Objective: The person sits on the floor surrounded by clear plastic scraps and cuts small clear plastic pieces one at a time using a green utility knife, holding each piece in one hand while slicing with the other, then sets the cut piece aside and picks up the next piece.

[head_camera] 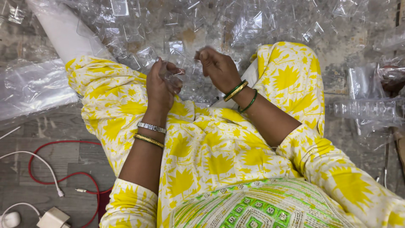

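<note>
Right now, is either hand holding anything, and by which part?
The left hand pinches a small clear plastic piece by its edge. The right hand is curled; whether it holds anything cannot be told.

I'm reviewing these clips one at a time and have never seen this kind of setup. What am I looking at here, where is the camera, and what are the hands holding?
There is no machine here: a person works with two bare hands, and the single camera sits on their head, looking down over their lap. The person sits cross-legged in yellow and white patterned clothing, with bangles on both wrists.

The left hand is closed around a small clear plastic piece. The right hand is curled with fingers pinched together; whether it holds anything is too blurred to tell.

In front of the knees lies a heap of clear plastic pieces on the floor, with clear plastic bags at the left and a stack of clear pieces at the right. At lower left are a red cable, a white cable and a white charger.
</note>
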`<state>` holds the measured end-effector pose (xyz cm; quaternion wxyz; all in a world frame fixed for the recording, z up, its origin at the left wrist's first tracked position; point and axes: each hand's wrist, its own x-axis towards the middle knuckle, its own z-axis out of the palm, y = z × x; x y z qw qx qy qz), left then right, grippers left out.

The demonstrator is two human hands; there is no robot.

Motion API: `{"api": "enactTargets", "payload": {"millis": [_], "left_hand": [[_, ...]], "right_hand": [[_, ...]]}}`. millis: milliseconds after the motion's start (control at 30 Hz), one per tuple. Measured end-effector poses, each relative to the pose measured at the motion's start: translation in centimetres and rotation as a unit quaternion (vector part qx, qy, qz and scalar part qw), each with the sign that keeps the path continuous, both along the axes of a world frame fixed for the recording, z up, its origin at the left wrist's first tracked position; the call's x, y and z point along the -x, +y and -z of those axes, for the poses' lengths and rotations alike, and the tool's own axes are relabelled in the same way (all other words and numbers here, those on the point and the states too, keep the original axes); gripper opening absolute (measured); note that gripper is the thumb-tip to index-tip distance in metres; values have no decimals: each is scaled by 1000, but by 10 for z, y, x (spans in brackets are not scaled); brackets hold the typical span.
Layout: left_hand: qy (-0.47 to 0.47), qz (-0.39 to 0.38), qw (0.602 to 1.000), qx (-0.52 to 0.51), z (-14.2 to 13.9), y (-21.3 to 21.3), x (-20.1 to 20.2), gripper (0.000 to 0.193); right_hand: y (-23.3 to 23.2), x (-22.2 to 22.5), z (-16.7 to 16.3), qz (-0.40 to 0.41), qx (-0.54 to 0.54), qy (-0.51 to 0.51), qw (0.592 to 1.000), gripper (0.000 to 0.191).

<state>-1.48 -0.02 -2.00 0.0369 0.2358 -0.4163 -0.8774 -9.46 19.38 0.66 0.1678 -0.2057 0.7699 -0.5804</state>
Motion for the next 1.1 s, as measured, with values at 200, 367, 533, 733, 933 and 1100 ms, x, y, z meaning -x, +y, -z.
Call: {"api": "enactTargets", "payload": {"millis": [200, 367, 533, 733, 933, 1100], "left_hand": [[28, -36, 998, -31, 12, -2, -3, 37], [39, -97, 994, 4, 19, -4, -3, 30], [85, -126, 988, 24, 23, -6, -3, 33], [144, -16, 989, -26, 4, -2, -8, 20], [81, 46, 992, -84, 1, -3, -7, 10], [143, -8, 988, -62, 13, -4, -5, 16]], "right_hand": [[-13, -12, 1, 27, -81, 193, 977, 45], [-23, -32, 8, 0, -22, 227, 974, 38], [-24, -44, 13, -54, 50, 116, 991, 30], [-22, -11, 16, 12, 124, -67, 990, 20], [-9, -8, 11, -31, 70, 234, 969, 19], [-10, -8, 10, 1, 96, 61, 994, 32]]}}
